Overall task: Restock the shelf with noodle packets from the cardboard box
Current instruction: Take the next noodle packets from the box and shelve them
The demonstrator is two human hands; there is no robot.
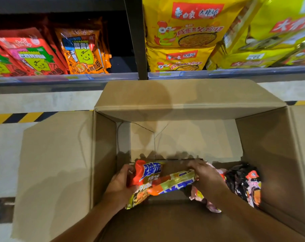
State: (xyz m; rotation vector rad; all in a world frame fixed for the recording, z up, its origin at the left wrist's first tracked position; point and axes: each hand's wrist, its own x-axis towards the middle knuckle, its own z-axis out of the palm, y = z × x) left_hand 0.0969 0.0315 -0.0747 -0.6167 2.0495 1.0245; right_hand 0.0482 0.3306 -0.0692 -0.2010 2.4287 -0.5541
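Both hands are down in the open box (267,154). The left hand (119,185) grips an orange packet (148,173); the right hand (206,179) clutches a second packet (174,183) lying across it. Black packets (244,180) lie at the right wall, below the shelf (64,78).

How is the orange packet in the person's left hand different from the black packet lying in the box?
The orange packet is orange with blue lettering; the black packet is mostly black with an orange corner. The orange packet is gripped by the left hand, whereas the black packet lies untouched at the right side of the cardboard box. Both are crinkly wrapped packets inside that box.
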